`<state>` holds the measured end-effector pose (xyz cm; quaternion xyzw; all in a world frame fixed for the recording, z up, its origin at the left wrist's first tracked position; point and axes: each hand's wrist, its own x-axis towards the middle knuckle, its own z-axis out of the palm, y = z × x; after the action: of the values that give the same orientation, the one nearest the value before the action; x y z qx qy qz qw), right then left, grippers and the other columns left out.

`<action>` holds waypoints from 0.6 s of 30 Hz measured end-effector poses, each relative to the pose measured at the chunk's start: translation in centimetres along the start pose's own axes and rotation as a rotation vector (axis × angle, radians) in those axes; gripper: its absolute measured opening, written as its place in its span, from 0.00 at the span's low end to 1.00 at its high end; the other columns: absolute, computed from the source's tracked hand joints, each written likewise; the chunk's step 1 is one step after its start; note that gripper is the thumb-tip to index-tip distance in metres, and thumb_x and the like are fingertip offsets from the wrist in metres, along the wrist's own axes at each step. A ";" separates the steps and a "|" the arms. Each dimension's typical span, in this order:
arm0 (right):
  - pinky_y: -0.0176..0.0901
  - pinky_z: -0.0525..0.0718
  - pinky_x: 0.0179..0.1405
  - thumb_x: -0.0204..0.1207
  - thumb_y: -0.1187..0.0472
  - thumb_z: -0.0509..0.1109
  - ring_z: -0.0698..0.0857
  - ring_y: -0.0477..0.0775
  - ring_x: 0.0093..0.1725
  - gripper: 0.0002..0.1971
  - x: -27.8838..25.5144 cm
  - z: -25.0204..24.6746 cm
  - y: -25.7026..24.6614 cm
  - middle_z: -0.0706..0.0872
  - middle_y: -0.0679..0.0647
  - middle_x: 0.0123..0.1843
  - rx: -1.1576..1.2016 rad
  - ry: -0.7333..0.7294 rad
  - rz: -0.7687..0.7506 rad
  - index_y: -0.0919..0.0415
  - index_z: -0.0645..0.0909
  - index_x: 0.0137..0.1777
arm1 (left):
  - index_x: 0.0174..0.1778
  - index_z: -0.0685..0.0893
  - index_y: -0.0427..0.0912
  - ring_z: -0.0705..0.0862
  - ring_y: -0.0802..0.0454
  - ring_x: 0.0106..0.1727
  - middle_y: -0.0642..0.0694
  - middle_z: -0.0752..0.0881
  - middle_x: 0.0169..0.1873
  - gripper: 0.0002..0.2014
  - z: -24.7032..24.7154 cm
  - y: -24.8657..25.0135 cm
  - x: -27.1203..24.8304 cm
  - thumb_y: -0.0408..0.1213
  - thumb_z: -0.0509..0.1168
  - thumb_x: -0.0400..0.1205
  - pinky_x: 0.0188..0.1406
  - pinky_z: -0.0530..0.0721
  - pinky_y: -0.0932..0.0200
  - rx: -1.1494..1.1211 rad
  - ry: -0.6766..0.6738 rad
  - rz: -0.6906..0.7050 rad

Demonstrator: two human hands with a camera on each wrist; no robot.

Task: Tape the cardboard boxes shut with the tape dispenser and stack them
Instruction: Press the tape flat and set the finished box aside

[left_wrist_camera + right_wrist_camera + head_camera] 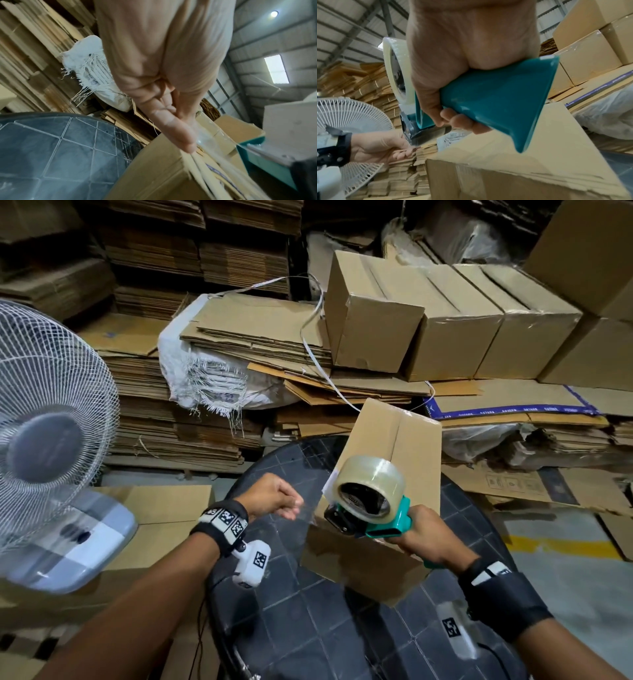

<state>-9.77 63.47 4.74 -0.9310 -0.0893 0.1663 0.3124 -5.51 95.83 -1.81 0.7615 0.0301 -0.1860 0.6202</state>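
Two hands work over one box (387, 474) lying tilted on the table (308, 628): right hand (428, 537) grips the dispenser (370, 508) above the box's near end, left fingers (291, 506) pinch the tape end (306, 513) just left of it; the seam runs away from the person

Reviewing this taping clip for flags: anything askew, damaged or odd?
Cardboard box sits tilted on the black table, a corner past its edge. White woven sack over flat cardboard is torn and frayed. Left hand pinches loose tape from the tape dispenser.
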 end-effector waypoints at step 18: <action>0.52 0.85 0.39 0.73 0.58 0.72 0.86 0.57 0.40 0.03 2.2 2.6 1.0 0.86 0.52 0.38 -0.281 0.062 0.093 0.54 0.79 0.42 | 0.50 0.90 0.30 0.88 0.55 0.26 0.43 0.90 0.31 0.06 4.6 -5.8 3.3 0.22 0.69 0.82 0.33 0.91 0.58 0.019 0.194 0.090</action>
<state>-8.64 64.64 1.63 -0.9734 -0.0590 0.1377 0.1734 -5.17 92.17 -9.05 0.7825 0.0541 -0.0838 0.6146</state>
